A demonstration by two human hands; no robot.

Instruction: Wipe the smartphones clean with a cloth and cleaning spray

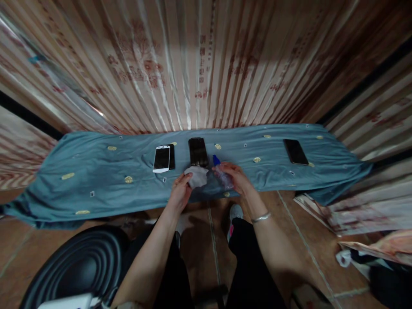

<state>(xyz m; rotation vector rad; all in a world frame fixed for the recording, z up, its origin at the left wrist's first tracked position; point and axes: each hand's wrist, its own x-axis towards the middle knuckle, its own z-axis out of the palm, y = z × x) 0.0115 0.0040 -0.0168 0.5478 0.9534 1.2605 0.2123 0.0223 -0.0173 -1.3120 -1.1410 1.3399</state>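
Observation:
My left hand pinches a pale grey-white cloth or wipe by its left edge, just in front of a dark phone lying on the teal cloth. In my right hand is a small clear bottle with a blue top, tilted, its top pointing away from me. Left of the dark phone lies a white-framed phone, partly covering another dark phone. Farther right rests a single black phone.
A teal patterned cloth covers the long narrow surface. Behind it hangs a pleated beige curtain. At lower left stands a round black ribbed object. My legs are below, on a tiled floor. Folded fabric lies at the right.

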